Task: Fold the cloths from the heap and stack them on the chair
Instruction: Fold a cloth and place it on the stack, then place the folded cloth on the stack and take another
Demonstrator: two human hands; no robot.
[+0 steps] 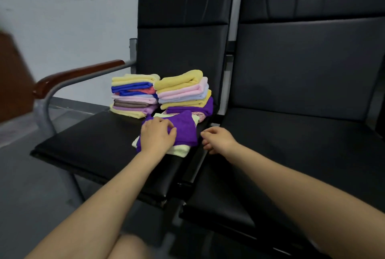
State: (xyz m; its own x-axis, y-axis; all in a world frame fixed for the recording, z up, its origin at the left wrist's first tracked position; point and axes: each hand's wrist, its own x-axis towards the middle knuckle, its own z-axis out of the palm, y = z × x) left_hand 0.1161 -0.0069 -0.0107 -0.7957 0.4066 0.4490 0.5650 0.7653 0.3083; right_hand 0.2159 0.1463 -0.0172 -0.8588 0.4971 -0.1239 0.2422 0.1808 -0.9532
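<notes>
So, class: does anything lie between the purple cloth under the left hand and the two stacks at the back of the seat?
Nothing visible does. The left hand rests on the purple cloth, and the two stacks stand just behind it, on the same chair.
</notes>
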